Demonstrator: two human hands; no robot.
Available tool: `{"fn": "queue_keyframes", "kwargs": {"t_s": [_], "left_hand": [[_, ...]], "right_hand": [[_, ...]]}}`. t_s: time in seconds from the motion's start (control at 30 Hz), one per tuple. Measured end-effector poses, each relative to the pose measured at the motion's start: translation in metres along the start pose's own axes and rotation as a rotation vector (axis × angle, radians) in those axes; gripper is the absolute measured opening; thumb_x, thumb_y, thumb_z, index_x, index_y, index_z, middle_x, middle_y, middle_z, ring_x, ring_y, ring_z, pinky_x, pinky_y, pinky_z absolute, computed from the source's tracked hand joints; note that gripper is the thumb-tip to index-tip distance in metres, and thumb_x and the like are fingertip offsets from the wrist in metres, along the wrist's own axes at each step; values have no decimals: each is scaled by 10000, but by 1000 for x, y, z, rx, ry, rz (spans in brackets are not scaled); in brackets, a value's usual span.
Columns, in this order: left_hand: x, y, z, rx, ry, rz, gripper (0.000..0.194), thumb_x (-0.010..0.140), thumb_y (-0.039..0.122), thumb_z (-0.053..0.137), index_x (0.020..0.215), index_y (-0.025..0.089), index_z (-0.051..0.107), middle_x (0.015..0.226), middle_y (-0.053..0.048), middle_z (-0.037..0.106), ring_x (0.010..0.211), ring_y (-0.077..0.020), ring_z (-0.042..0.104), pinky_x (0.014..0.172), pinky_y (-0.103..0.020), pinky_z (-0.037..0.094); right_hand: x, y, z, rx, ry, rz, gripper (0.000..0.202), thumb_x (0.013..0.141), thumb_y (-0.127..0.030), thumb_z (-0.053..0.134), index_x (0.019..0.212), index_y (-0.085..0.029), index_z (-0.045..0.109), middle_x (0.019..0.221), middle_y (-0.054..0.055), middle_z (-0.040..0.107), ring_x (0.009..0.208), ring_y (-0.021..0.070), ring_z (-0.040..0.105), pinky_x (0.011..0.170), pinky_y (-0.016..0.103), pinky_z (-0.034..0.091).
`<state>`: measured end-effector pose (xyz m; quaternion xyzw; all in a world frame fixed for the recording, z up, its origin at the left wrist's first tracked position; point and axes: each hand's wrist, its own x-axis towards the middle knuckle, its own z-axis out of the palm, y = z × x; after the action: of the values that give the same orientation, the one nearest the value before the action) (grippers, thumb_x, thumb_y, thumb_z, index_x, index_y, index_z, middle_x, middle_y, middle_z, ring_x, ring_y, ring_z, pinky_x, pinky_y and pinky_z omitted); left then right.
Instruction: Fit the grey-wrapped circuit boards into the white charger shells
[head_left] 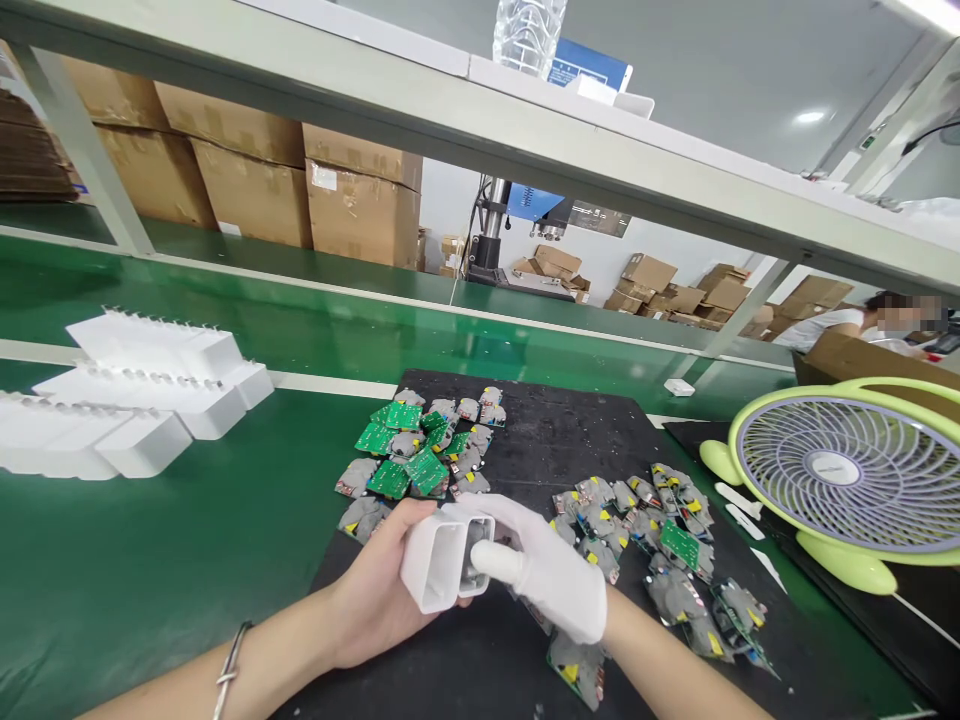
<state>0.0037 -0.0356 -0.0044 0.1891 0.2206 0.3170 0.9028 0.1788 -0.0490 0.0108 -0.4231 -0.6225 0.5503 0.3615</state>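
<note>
My bare left hand [379, 605] is closed around two white plastic housings [415, 562] held side by side, their open ends facing me. The left housing looks hollow. Inside the right one is something grey, likely a grey-coated circuit board, partly hidden by my thumb. My right hand [559, 570], in a white glove, grips the right housing from its far side, its thumb at the opening. Behind my hands lies a pile of circuit boards [426, 470], some green side up, others showing grey coating. More grey-coated boards [600, 520] are spread to the right.
White housings [154, 445] stand in rows on the green table at left. The boards lie on a black mat [555, 420]. A green and purple fan [836, 468] stands at right. A shelf beam [465, 110] crosses above; beyond are cardboard boxes [364, 210] and another person [840, 322].
</note>
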Motion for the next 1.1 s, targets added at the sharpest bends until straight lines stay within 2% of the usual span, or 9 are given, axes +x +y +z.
{"fn": "queue_keyframes", "kwargs": {"t_s": [0.17, 0.23, 0.4, 0.53, 0.63, 0.73, 0.8, 0.9, 1.1], "left_hand": [[-2, -3, -1, 43, -142, -62, 435, 823, 399, 423, 940, 63, 672, 838, -139, 681, 767, -248, 638, 615, -299, 472], [-3, 0, 1, 59, -76, -41, 396, 820, 370, 447, 945, 70, 674, 857, -133, 683, 802, -247, 641, 686, -310, 483], [-5, 9, 2, 267, 45, 217, 368, 733, 190, 573, 1095, 160, 630, 1056, -71, 641, 844, -208, 629, 727, -268, 474], [-1, 8, -4, 555, 135, 282, 457, 662, 153, 649, 1109, 244, 621, 911, -12, 637, 621, -148, 592, 594, -259, 456], [2, 3, -7, 686, 239, 427, 388, 651, 230, 717, 1035, 210, 665, 983, -46, 654, 905, -218, 591, 823, -293, 436], [2, -1, -7, 667, 192, 478, 495, 622, 370, 750, 1073, 194, 647, 1156, -86, 619, 1156, -285, 470, 968, -335, 351], [1, -3, -7, 642, 90, 448, 613, 574, 438, 767, 1113, 184, 623, 1193, -103, 602, 1157, -311, 468, 957, -362, 364], [-2, -5, -5, 659, -23, 349, 780, 507, 399, 818, 1209, 192, 545, 1220, -106, 582, 1106, -312, 512, 914, -371, 400], [-4, -8, -1, 728, 30, 314, 844, 580, 306, 796, 1315, 196, 396, 1218, -103, 576, 1094, -260, 523, 919, -330, 397]], "right_hand": [[2, -2, 11, 348, -148, 72, 559, 616, -483, 736, 1040, -157, 575, 803, 22, 587, 560, 111, 566, 443, 192, 412], [1, -4, 10, 472, -51, 22, 525, 619, -413, 757, 1038, -163, 563, 831, 26, 591, 608, 116, 570, 454, 182, 414], [6, -4, -3, 866, 182, -11, 393, 749, -386, 661, 1073, -185, 562, 1021, 70, 626, 921, 205, 596, 795, 334, 478], [8, -3, -6, 1042, 131, 168, 415, 774, -493, 592, 1076, -211, 563, 861, 33, 652, 690, 141, 596, 617, 264, 469], [5, 2, 5, 847, 55, 162, 484, 771, -535, 577, 1144, -229, 533, 766, 12, 629, 505, 82, 503, 470, 201, 374], [0, 8, 18, 450, 29, 19, 503, 765, -504, 608, 1153, -189, 550, 741, 13, 607, 525, 78, 494, 498, 208, 395], [-4, 11, 23, 241, 39, -86, 501, 755, -479, 631, 1156, -187, 558, 881, 45, 623, 731, 127, 568, 680, 262, 472], [-6, 15, 24, 117, 61, -140, 522, 759, -446, 635, 1211, -205, 533, 1069, 70, 594, 979, 191, 550, 903, 347, 433], [-2, 22, 25, 54, 80, -224, 492, 738, -419, 655, 1182, -221, 576, 975, 62, 583, 870, 190, 559, 834, 342, 462]]}}
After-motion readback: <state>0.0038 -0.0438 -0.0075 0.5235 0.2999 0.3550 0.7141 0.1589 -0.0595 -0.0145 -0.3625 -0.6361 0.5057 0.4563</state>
